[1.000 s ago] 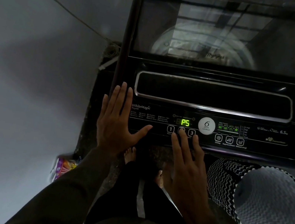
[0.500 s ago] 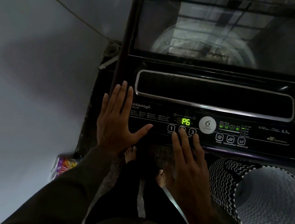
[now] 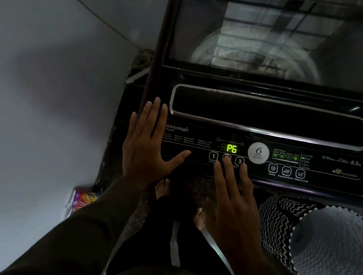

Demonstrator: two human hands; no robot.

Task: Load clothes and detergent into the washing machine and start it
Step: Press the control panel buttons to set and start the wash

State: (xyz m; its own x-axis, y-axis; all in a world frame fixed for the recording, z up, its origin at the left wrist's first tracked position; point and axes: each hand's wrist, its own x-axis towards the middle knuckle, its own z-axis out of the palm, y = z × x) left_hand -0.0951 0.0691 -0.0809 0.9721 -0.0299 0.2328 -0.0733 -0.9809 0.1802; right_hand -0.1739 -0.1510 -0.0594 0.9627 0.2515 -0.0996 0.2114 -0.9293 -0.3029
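Head camera, looking straight down at a black top-loading washing machine (image 3: 267,118) in a dim room. Its glass lid (image 3: 278,38) is closed; through it the drum shows only faintly under reflections, so whether clothes are inside cannot be told. Beside the machine on the right, a zigzag-patterned laundry basket (image 3: 281,221) lies tipped toward the camera, and its inside looks empty. A colourful packet (image 3: 82,200), possibly detergent, sits on the floor at the left, near the machine's base.

The control panel is powered on. A green display (image 3: 231,148) reads P6. Below it sit numbered buttons: button 1 (image 3: 213,156) on the left and button 3 (image 3: 239,161) on the right.

The left hand (image 3: 147,146) lies flat and open on the machine's left front corner, fingers spread, gripping nothing. The right hand (image 3: 232,198) is also open, holding nothing, its middle fingertip resting on the middle button between 1 and 3.

Judging from this, loading appears finished: lid shut, basket empty. The person seems to be choosing the wash programme. Still left, it seems, is pressing start, probably button 3, whose label is partly hidden.
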